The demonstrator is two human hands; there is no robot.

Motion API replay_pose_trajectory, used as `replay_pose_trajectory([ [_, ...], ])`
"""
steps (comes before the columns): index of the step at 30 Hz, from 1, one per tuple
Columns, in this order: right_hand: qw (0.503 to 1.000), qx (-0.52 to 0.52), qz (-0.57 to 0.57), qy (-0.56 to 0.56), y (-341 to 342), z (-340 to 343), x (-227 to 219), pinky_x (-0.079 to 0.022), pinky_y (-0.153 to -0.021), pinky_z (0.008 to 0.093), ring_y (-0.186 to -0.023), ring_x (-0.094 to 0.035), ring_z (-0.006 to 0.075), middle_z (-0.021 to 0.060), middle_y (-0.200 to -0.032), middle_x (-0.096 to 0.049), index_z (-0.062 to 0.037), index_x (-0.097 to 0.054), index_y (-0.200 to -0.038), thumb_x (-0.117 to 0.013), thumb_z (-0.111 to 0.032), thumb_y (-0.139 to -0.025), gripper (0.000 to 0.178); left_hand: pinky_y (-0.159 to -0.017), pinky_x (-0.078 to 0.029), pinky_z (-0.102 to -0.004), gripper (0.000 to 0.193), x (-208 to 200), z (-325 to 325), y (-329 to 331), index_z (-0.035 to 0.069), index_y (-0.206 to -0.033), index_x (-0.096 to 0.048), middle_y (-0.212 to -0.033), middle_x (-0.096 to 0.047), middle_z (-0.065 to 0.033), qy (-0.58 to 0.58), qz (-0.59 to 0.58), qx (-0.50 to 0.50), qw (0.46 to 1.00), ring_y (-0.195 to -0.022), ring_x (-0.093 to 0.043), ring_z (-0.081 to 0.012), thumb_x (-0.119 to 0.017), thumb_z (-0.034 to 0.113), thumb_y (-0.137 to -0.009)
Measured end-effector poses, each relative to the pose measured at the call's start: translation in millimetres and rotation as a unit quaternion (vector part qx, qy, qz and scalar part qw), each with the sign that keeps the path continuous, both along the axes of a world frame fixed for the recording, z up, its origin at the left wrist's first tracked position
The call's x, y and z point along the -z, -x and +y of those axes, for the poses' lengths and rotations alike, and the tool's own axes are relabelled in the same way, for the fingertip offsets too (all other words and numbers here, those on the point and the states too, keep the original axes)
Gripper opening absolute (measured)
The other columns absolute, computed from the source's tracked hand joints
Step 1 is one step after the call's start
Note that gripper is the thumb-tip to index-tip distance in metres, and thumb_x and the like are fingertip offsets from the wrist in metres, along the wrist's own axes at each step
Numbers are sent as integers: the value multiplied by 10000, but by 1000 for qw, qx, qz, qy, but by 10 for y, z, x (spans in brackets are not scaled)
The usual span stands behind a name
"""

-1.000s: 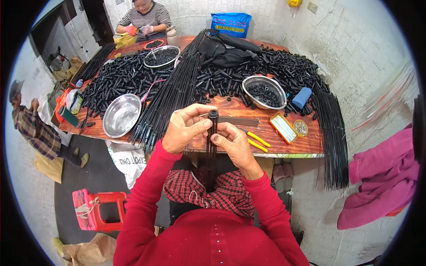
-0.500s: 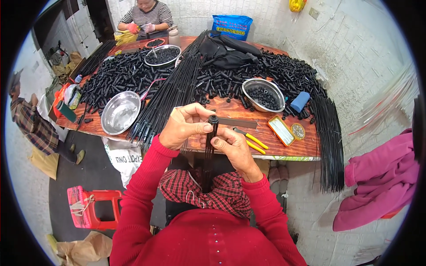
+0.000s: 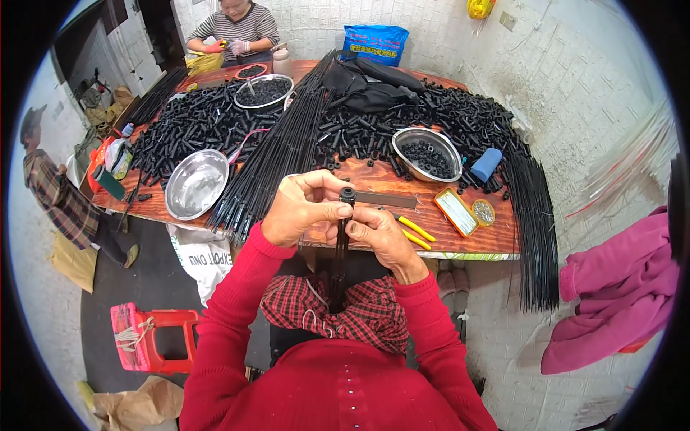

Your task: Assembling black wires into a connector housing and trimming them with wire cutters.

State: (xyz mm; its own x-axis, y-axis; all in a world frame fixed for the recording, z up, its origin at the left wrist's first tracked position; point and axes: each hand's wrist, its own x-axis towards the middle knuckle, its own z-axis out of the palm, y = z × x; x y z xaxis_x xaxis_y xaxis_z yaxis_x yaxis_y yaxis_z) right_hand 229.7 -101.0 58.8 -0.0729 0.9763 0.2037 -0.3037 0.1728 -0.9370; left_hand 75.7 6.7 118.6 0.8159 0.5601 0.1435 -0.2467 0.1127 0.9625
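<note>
Upright in front of my chest stands a slim black umbrella frame (image 3: 340,262), its thin ribs gathered together and its lower end over my lap. A round black cap with a hole in the middle (image 3: 348,194) tops it. My left hand (image 3: 303,211) pinches the frame just below this cap, with thumb and fingers closed. Slightly lower, my right hand (image 3: 382,237) is also closed on the frame, thumb along its near side. Whatever small part might lie between the fingertips is hidden. A red checked cloth (image 3: 363,309) covers my lap beneath.
On the wooden table (image 3: 323,235) lie yellow-handled pliers (image 3: 415,231), a dark flat bar (image 3: 388,200), a tin of pins (image 3: 457,212), a bowl of black rings (image 3: 428,154), a metal bowl (image 3: 196,184), black rods (image 3: 266,161) and heaped black tubes (image 3: 208,122). A co-worker sits opposite.
Both hands keep their hold on the umbrella frame, with only slight finger shifts. The person standing at the far left has turned and moved a little; the co-worker opposite has shifted their gloved hands.
</note>
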Motion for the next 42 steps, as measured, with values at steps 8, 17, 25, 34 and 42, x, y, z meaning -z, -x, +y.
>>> replay_pose_trajectory([
  [8, 973, -56, 222, -9, 43, 107, 311, -461, -777, 282, -872, -549, 134, 36, -949, -562, -6, -534, -1242, -571, -282, -950, 403, -696, -519, -224, 296, 91, -38, -152, -11, -1071, -597, -879, -638, -35, 9, -22, -2, 1000, -786, -617, -89, -723, 8, -804],
  [17, 898, -256, 354, -57, 176, 180, 314, -317, -546, 233, -613, -405, 107, 2, -709, -466, -78, -528, -1139, -633, -306, -903, 344, -758, -485, -227, 423, 60, 138, -96, -56, -1176, -613, -1025, -662, -70, -85, -43, 160, 983, -830, -589, -62, -718, 102, -798],
  [25, 873, -306, 375, -55, 108, 249, 344, -298, -489, 232, -529, -380, 100, -4, -680, -455, -109, -517, -1105, -618, -320, -913, 302, -711, -559, -268, 372, 56, 63, -143, -67, -1094, -632, -911, -690, -129, -61, -28, 116, 991, -835, -672, -156, -745, 50, -759],
  [34, 979, 149, 138, 18, -241, 30, 154, -479, -850, 294, -924, -559, 115, 56, -1145, -580, -35, -506, -1240, -680, -231, -879, 446, -780, -512, -247, 342, 113, 107, -212, -46, -1140, -617, -945, -685, -115, -59, -9, -13, 998, -863, -643, -133, -693, 25, -813],
  [42, 876, 337, -311, -147, -147, -50, -418, -519, -734, 266, -823, -594, 112, 73, -1064, -565, -9, -608, -1115, -751, -100, -779, 377, -779, -549, -282, 364, 73, 46, -216, -54, -1141, -618, -951, -690, -139, -74, -10, -25, 997, -862, -660, -149, -692, -39, -785],
])
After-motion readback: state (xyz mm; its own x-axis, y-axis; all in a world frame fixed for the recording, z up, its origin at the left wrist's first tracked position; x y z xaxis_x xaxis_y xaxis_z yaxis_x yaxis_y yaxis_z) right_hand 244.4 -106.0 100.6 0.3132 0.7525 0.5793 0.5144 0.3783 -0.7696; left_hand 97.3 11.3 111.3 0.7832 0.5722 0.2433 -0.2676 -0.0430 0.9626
